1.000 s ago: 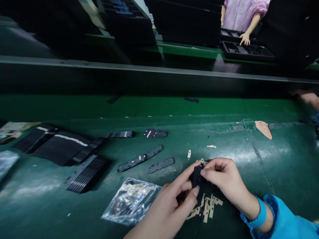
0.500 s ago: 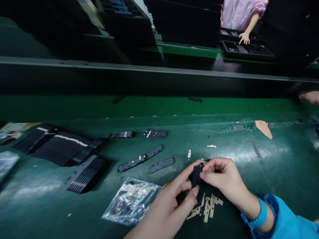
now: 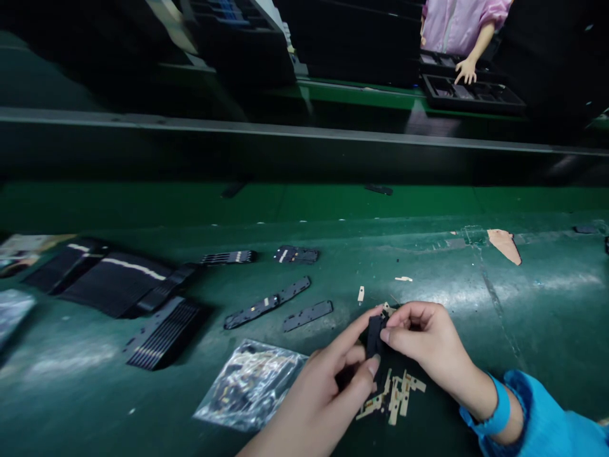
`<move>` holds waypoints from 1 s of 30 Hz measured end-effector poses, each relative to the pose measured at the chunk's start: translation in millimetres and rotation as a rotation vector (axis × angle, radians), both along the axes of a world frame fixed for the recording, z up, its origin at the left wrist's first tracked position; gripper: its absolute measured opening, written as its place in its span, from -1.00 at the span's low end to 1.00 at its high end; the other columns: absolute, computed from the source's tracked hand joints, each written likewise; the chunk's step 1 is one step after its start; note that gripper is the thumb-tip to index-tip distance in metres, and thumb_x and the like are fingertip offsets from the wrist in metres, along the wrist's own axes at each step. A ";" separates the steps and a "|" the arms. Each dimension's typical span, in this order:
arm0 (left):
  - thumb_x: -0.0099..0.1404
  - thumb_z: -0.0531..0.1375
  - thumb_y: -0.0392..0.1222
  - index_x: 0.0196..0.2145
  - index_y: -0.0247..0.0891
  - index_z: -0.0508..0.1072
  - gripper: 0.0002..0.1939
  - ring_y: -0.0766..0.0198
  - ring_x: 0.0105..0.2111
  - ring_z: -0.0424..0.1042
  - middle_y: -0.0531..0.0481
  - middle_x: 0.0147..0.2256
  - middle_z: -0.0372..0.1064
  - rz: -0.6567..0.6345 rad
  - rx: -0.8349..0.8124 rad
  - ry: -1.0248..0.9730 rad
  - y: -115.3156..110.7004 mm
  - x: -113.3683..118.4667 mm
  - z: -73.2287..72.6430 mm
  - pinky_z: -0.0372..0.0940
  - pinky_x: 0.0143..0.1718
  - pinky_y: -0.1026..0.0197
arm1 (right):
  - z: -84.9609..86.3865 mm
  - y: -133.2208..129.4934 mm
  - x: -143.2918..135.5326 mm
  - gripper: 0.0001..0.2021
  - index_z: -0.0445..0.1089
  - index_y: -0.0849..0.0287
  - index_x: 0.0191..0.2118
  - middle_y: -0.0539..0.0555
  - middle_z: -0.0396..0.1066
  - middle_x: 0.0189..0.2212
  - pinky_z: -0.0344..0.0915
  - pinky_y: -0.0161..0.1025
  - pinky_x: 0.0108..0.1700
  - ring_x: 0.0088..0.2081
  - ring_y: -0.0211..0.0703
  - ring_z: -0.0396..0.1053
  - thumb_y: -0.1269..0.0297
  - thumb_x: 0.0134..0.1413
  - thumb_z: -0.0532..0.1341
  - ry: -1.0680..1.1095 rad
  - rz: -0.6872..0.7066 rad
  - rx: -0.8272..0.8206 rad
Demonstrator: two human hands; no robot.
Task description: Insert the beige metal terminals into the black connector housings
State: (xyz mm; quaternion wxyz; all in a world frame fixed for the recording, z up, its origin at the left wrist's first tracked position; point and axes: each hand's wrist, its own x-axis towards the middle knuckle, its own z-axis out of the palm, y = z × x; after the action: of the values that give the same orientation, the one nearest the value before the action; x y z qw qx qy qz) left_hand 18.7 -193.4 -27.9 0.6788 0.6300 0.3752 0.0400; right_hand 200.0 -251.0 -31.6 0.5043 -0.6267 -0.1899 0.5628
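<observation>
The left hand (image 3: 318, 381) holds the black strip (image 3: 374, 336) tight, near some small pale pieces (image 3: 394, 400). The right hand (image 3: 431, 336) pinches the strip's edge. Keeping the strip still and using gentle fingertips should work best.

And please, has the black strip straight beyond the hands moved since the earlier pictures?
Yes: the black strip has moved right, nearer the tan scrap, which stayed put.

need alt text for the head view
A left hand holds a small black part, with the right hand pinched at its upper end, near beige pieces on a green table. A clear bag lies to the left.
</observation>
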 end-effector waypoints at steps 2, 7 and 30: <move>0.46 0.05 0.02 0.47 -0.13 0.04 -0.31 0.24 -0.46 0.29 0.15 -0.48 0.25 0.011 -0.006 -0.007 0.3 -0.3 -1.5 0.26 -0.34 0.20 | -0.9 -0.3 -0.6 -0.82 0.54 0.20 -0.49 -0.09 0.37 -0.62 0.12 -0.33 -0.46 -0.55 -0.34 0.19 0.24 -0.27 0.47 -0.003 0.004 0.008; 0.46 0.07 0.04 0.47 -0.11 0.05 -0.29 0.24 -0.45 0.27 0.11 -0.43 0.34 0.025 -0.040 -0.031 -0.4 -1.7 -3.1 0.25 -0.34 0.19 | -1.1 -0.9 -2.1 -0.81 0.50 0.18 -0.46 -0.12 0.31 -0.63 0.06 -0.34 -0.48 -0.55 -0.34 0.15 0.30 -0.28 0.47 -0.011 0.024 0.048; 0.49 0.09 0.08 0.48 -0.05 0.07 -0.31 0.24 -0.41 0.32 0.09 -0.41 0.35 -0.060 -0.027 -0.067 3.4 -11.4 2.2 0.28 -0.35 0.24 | -1.1 -4.3 5.7 -0.75 0.53 0.19 -0.44 -0.08 0.37 -0.56 0.13 -0.34 -0.42 -0.50 -0.32 0.19 0.18 -0.14 0.54 0.074 0.095 0.094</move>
State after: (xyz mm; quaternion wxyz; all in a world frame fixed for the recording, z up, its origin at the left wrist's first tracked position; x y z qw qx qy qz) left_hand 7.2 -190.0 -25.7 0.7004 0.6298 0.3339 0.0357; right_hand 205.7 -255.3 -32.8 0.5127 -0.5714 -0.2270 0.5993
